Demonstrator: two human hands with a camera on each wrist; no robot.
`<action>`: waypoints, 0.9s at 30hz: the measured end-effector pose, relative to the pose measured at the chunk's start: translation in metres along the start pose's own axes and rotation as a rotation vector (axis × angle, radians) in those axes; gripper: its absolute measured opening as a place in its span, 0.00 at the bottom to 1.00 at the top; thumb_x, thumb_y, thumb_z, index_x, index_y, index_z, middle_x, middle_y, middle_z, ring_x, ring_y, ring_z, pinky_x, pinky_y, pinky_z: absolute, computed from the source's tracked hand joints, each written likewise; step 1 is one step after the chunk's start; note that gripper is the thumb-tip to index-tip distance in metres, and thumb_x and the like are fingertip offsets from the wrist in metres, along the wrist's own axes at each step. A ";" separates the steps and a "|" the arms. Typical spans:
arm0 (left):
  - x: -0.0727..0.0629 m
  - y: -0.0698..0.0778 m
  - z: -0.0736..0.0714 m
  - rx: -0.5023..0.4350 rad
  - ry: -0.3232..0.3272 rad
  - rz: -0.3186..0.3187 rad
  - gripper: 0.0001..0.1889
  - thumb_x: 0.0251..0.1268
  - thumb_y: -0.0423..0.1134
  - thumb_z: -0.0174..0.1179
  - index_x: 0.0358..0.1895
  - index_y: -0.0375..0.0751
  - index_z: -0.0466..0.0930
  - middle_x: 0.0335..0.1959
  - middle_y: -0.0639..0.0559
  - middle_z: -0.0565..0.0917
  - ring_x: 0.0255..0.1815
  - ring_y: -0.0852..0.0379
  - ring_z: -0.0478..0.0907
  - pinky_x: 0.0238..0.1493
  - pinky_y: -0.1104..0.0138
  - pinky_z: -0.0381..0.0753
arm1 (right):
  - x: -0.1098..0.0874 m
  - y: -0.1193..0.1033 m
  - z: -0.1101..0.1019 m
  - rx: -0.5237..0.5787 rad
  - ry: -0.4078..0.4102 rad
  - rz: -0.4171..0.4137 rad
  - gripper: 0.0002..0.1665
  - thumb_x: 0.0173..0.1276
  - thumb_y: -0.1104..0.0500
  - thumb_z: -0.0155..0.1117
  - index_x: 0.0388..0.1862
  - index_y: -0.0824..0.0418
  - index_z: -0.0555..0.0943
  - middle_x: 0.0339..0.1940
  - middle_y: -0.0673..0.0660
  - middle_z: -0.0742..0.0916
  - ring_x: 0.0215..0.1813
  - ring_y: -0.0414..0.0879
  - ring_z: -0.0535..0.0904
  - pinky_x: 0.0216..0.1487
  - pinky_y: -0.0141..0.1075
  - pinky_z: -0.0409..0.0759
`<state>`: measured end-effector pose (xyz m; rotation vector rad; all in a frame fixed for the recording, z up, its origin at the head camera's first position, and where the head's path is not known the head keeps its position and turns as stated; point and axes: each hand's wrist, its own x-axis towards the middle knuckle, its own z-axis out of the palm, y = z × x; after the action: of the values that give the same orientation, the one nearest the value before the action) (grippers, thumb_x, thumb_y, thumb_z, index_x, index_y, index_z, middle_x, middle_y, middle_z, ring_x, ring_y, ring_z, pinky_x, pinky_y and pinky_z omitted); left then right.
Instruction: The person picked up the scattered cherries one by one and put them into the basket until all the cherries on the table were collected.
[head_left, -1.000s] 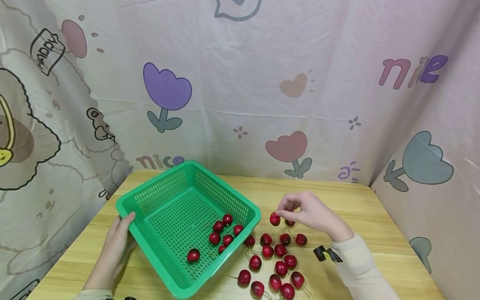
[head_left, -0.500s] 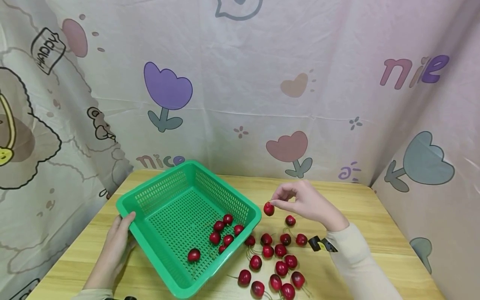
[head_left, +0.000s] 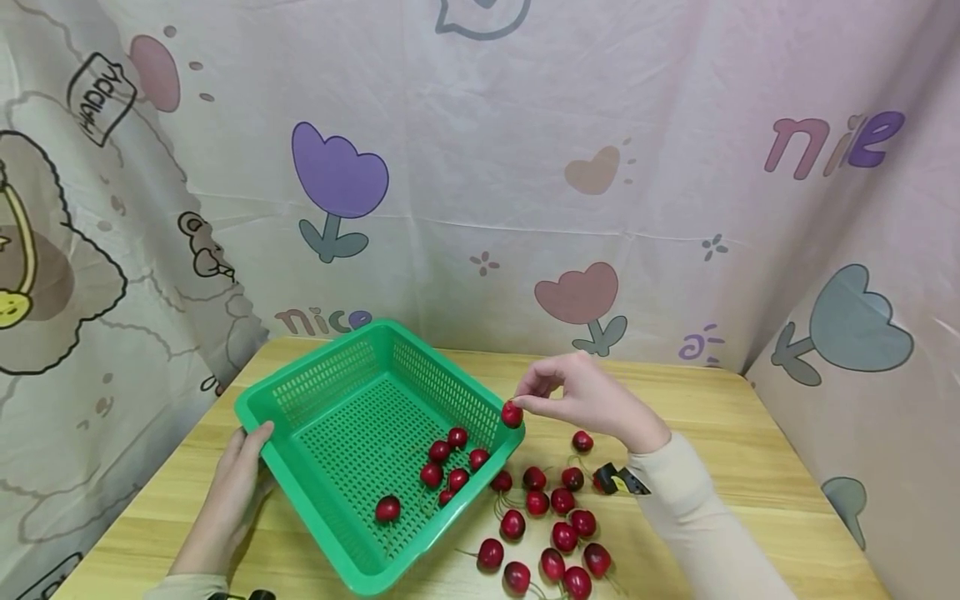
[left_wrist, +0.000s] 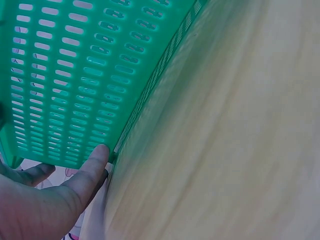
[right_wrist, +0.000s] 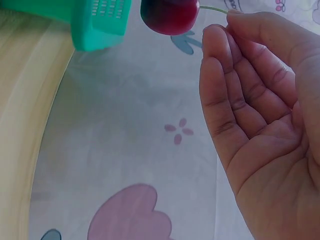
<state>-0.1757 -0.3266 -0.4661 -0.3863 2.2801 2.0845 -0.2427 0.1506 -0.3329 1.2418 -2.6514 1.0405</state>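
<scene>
My right hand (head_left: 581, 393) pinches a cherry (head_left: 512, 414) by its thin green stem between thumb and fingertips. That cherry hangs in front of the right corner of a green plastic basket (head_left: 315, 517). Several red cherries lie on the basket's slotted floor, most of them toward its right side. At the basket's left rim, my left hand (head_left: 234, 492) grips with the thumb over the edge; the other fingers are mostly hidden there. In the left wrist view, the fingers (left_wrist: 92, 172) of that hand lie against the slotted side wall.
Several loose cherries (head_left: 564, 536) with stems are scattered on the wooden table (head_left: 720, 433) right of the basket. One cherry (head_left: 582, 442) lies farther back. A patterned cloth (head_left: 480, 167) hangs behind the table and along both sides.
My right hand has moved left and slightly up with the pinched cherry, from over the loose cherries to the basket's right corner. The left hand and basket stay nearly in place.
</scene>
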 end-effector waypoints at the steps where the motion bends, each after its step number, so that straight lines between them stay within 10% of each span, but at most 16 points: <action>1: 0.000 0.000 0.000 -0.002 0.000 -0.006 0.46 0.87 0.65 0.41 0.90 0.44 0.30 0.83 0.43 0.52 0.65 0.66 0.66 0.51 0.77 0.80 | 0.002 -0.001 0.002 0.006 -0.006 -0.010 0.03 0.74 0.56 0.75 0.38 0.48 0.91 0.35 0.42 0.93 0.40 0.32 0.87 0.44 0.32 0.87; 27: 0.002 0.003 0.001 0.016 0.002 -0.035 0.45 0.88 0.65 0.39 0.90 0.46 0.28 0.83 0.43 0.51 0.67 0.63 0.65 0.49 0.78 0.78 | 0.031 -0.036 0.071 0.005 -0.227 -0.188 0.04 0.76 0.58 0.74 0.38 0.55 0.90 0.37 0.47 0.91 0.36 0.25 0.80 0.42 0.22 0.84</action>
<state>-0.1781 -0.3256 -0.4634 -0.4240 2.2723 2.0498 -0.2221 0.0714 -0.3585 1.6647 -2.6199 0.9286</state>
